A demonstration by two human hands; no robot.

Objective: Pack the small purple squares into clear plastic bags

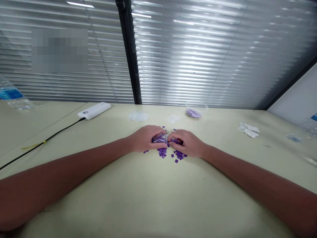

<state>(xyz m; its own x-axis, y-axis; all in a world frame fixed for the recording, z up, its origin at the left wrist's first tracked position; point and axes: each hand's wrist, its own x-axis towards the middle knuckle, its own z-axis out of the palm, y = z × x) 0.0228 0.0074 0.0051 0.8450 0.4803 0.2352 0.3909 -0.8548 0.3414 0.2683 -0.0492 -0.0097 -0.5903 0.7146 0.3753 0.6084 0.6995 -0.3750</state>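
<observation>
Both hands in close at the middle of the surface (pixel 153 198), right over the action! Left hand (pixel 145 138), grip curled shut over a small clear plastic bag (pixel 158 138) packed with purple squares, the bag pressed low against the surface. Right hand (pixel 185 143) tight up against the other side, grip curved inward, fingertips (pixel 174 134) at the bag's edge among purple bits; a real hold on the bag or on a single square, impossible to tell from here. Loose purple squares (pixel 178 154) scattered just below both hands, a few lying apart. Step in hand, by the look of it: two-handed work on that bag, amid the spill. Next move calling for a light touch, with squares so close to the fingers. Farther up, near the blinds (pixel 198 56): a round clear plastic tub (pixel 196 109) with lilac pieces inside, a flattened clear bag (pixel 138 116), a white power bank (pixel 94 110) trailing a black cable (pixel 49 138), and white paper packets (pixel 249 130) off to the right.
</observation>
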